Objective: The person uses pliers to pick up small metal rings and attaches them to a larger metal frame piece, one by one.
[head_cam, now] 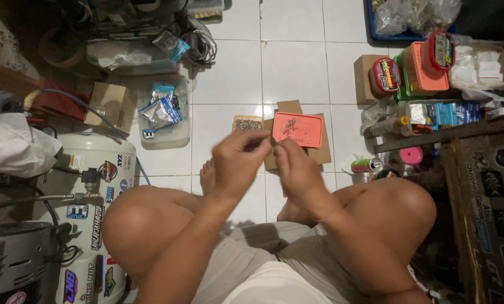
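Left hand and right hand pinch something too small to identify, fingertips together; if dropped, it could scatter past the orange tray at twelve o'clock.

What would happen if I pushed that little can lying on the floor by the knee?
The small can seems to lie on its side, so it would probably roll across the smooth white tile floor. It looks small, so it is likely light. It might bump the pink cap nearby.

A white compressor tank stands left of an orange tray.
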